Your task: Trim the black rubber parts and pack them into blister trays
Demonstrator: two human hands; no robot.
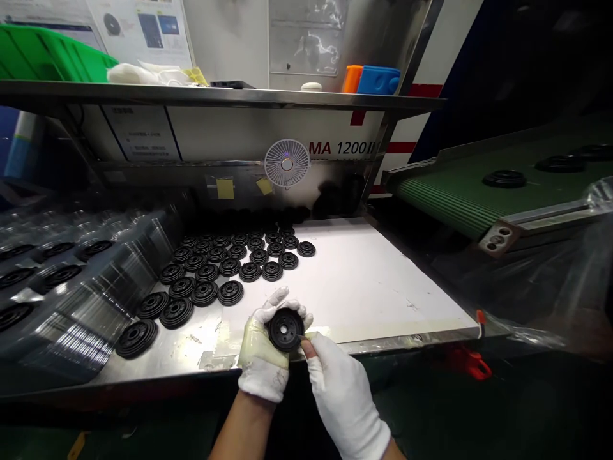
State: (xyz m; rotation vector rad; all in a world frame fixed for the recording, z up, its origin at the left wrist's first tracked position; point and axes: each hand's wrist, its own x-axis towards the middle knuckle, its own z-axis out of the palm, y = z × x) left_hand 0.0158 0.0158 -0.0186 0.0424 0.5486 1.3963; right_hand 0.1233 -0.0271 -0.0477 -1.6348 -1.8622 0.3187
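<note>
My left hand [262, 348], in a white glove with a yellowed palm, is closed around a round black plastic wheel [286, 329]. The wheel is tilted so that its recessed face, with a hub and small holes, points up at me. My right hand [338, 390], gloved in white with the thumb tip bare, is closed in a pinch at the wheel's lower right rim. Whatever sits between those fingertips is too small to make out. Behind my hands, many similar black wheels [230, 292] lie flat in loose rows on the bench.
Stacked clear plastic trays [119, 281] holding wheels stand at the left. White sheeting [364, 281] covers the bench's right part. A green conveyor belt [460, 191] carries several wheels. Overhead runs a metal shelf [268, 97] with a green bin [48, 57]; a small fan [287, 164] hangs below.
</note>
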